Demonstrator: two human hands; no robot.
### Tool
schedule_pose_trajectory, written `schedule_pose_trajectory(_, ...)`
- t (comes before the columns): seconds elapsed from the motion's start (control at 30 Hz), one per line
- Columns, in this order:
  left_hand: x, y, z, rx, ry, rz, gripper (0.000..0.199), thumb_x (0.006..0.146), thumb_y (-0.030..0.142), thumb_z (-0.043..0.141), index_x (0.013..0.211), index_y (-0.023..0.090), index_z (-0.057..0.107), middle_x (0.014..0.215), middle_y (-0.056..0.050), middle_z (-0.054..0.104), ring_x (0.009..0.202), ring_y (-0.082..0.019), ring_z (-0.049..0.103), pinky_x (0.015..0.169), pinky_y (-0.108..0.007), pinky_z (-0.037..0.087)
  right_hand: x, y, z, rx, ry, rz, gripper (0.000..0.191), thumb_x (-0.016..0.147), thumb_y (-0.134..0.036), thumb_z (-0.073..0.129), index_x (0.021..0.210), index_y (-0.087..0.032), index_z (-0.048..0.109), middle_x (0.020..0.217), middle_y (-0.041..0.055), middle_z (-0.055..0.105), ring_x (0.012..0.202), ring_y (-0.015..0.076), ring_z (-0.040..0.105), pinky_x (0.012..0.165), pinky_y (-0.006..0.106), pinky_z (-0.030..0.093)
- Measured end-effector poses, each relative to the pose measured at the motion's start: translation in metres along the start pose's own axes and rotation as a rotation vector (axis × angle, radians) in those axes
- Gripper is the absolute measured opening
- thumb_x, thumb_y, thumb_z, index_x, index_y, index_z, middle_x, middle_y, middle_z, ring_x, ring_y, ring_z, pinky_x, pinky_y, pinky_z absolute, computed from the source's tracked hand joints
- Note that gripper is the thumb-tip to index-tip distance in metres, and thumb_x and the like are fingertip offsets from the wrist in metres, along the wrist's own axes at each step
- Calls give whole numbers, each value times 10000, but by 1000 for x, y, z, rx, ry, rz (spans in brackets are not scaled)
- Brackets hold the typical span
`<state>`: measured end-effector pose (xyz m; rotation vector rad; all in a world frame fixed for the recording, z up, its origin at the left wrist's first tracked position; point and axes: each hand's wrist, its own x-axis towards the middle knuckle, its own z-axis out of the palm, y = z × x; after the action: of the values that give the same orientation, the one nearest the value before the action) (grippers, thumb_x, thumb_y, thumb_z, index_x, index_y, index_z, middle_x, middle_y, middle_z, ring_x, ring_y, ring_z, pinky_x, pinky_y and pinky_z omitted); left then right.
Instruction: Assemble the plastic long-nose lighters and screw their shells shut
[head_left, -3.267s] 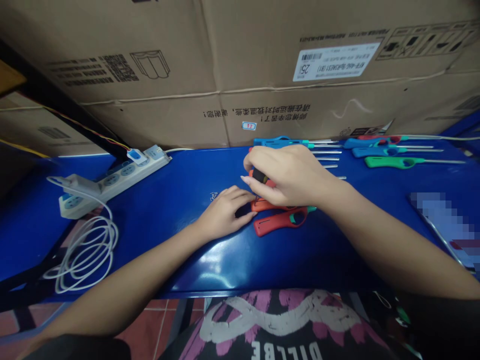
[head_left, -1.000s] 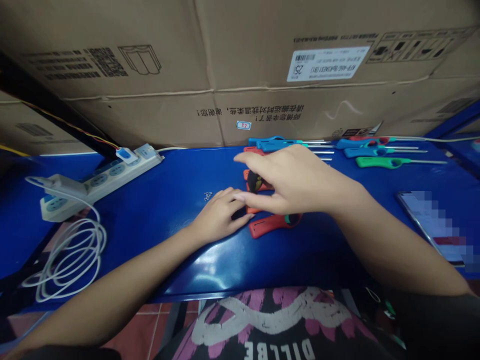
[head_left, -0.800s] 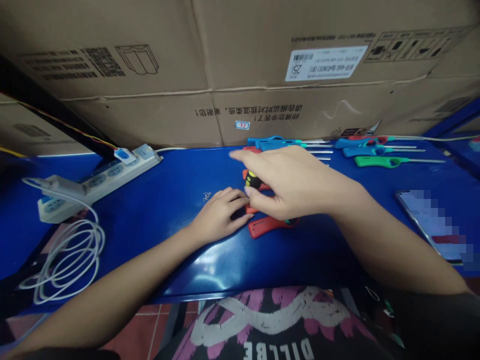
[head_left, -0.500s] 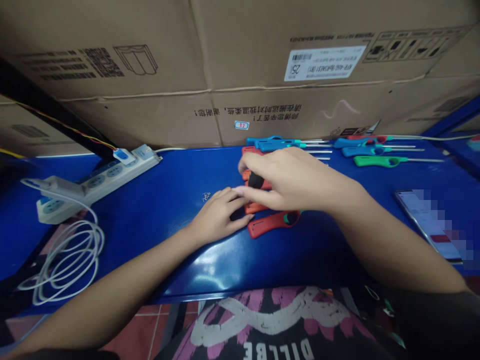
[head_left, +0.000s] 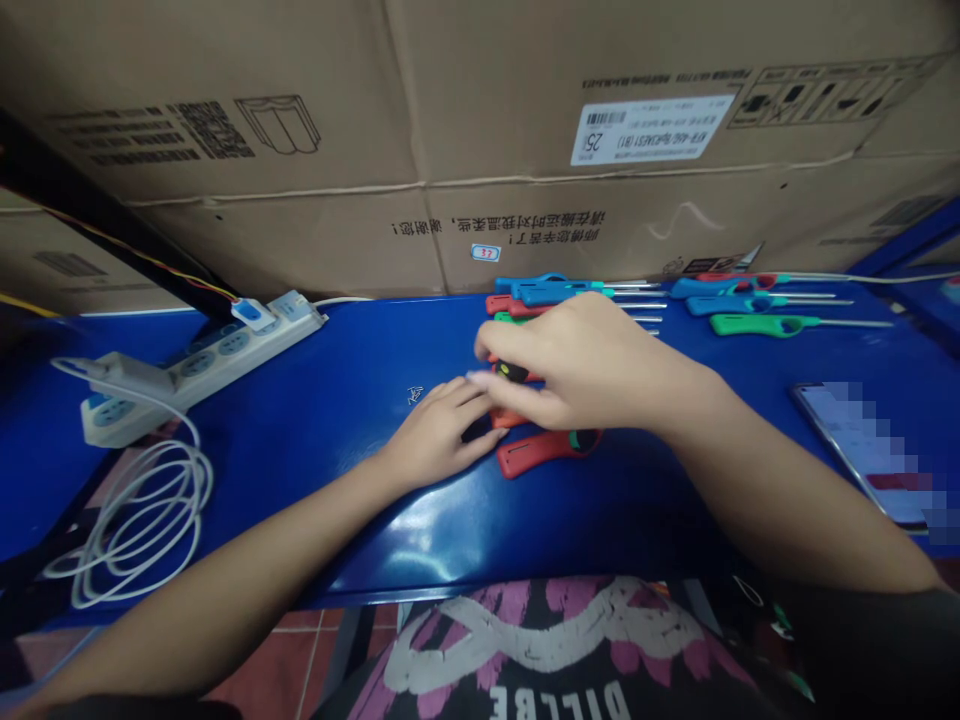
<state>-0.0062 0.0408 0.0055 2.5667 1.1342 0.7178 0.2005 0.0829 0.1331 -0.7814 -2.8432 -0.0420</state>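
My left hand (head_left: 442,430) lies on the table with its fingers and thumb around the handle end of an orange long-nosed lighter (head_left: 508,417), holding it down. Just above it, my right hand (head_left: 577,365) has thumb and fingers closed on a black screwdriver handle (head_left: 512,371) with a yellow mark; its tip is hidden. Nearest my body lies a red lighter (head_left: 536,453) with a slot in its handle. Beyond the right hand, blue lighters (head_left: 551,293), red ones and a green one lie side by side, partly covered. Small screws (head_left: 415,395) sit beyond the left hand.
More lighters, a green one (head_left: 750,325) among them, lie at the back right. A phone (head_left: 862,450) rests at the right. On the left are a white power strip (head_left: 202,365) and a coiled white cable (head_left: 142,520). Cardboard boxes (head_left: 300,230) stand behind the blue table (head_left: 300,420).
My right hand has tilted the screwdriver handle slightly, so its yellow mark now shows. The left hand stays in place; the whole view has shifted a little.
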Motion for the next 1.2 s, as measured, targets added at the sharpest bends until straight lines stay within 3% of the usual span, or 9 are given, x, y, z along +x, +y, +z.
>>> schedule_pose_trajectory(0.13, 0, 0, -1, -18, -13, -35, 227, 992, 376, 574, 1101, 183, 623, 1072, -106, 699, 971, -269, 621, 858, -447, 525, 0, 1, -3, 110, -4, -39, 459, 941, -324, 476, 1359, -150, 548, 1064, 87, 740, 851, 220, 660, 598, 300, 305)
schedule_pose_trajectory(0.37, 0, 0, 0, -16, -24, -54, 227, 993, 405, 559, 1055, 193, 610, 1005, -98, 691, 954, -272, 622, 850, -442, 520, -1, 2, -3, 162, -56, -37, 522, 958, -290, 461, 1452, -128, 418, 1091, 99, 723, 804, 202, 646, 597, 295, 342)
schedule_pose_trajectory(0.5, 0, -1, 0, -20, -9, -42, 241, 992, 406, 560, 1071, 191, 633, 1035, -112, 698, 972, -281, 632, 861, -457, 522, -1, 1, -4, 126, -85, -37, 326, 979, -361, 459, 1186, -157, 606, 903, 57, 718, 689, 186, 594, 566, 300, 280)
schedule_pose_trajectory(0.63, -1, -2, 0, -18, -18, -39, 225, 990, 393, 562, 1065, 192, 627, 1044, -113, 696, 992, -284, 633, 853, -455, 526, 0, -1, -6, 171, -51, -74, 286, 938, -314, 483, 1143, -162, 613, 973, 64, 717, 749, 184, 588, 582, 296, 254)
schedule_pose_trajectory(0.73, -1, -2, 0, -7, -23, -39, 247, 996, 397, 560, 1106, 185, 623, 1103, -129, 692, 1029, -292, 634, 878, -468, 525, 0, -2, -6, 113, -57, -48, 270, 972, -351, 446, 1006, -165, 639, 844, 56, 697, 679, 177, 546, 585, 303, 240)
schedule_pose_trajectory(0.87, -1, -3, 0, 29, -29, -18, 264, 1003, 415, 552, 1096, 178, 621, 1047, -124, 692, 1005, -296, 633, 856, -462, 527, 0, -1, -5, 104, -15, -68, 266, 956, -288, 444, 1103, -150, 617, 991, 88, 695, 792, 197, 577, 606, 306, 272)
schedule_pose_trajectory(1.0, -1, -3, 0, 31, -32, -18, 265, 1008, 415, 548, 1100, 177, 619, 1066, -125, 691, 1013, -294, 631, 858, -456, 524, 0, 0, -4, 83, -44, -47, 279, 974, -339, 442, 1047, -162, 645, 862, 54, 686, 725, 194, 571, 592, 315, 270)
schedule_pose_trajectory(1.13, -1, -3, -1, 35, -35, -12, 264, 1013, 421, 535, 1074, 177, 617, 1032, -114, 696, 989, -292, 631, 836, -446, 522, 0, -1, -5, 141, -19, -45, 419, 950, -310, 467, 1316, -121, 544, 1127, 113, 685, 901, 229, 619, 620, 311, 320)
schedule_pose_trajectory(1.2, -1, -3, -1, 33, -30, -10, 268, 1012, 421, 544, 1109, 182, 615, 1071, -116, 696, 1012, -290, 632, 856, -446, 519, 0, -2, -7, 123, -62, 41, 371, 979, -330, 439, 1254, -119, 572, 986, 93, 708, 803, 218, 619, 611, 311, 317)
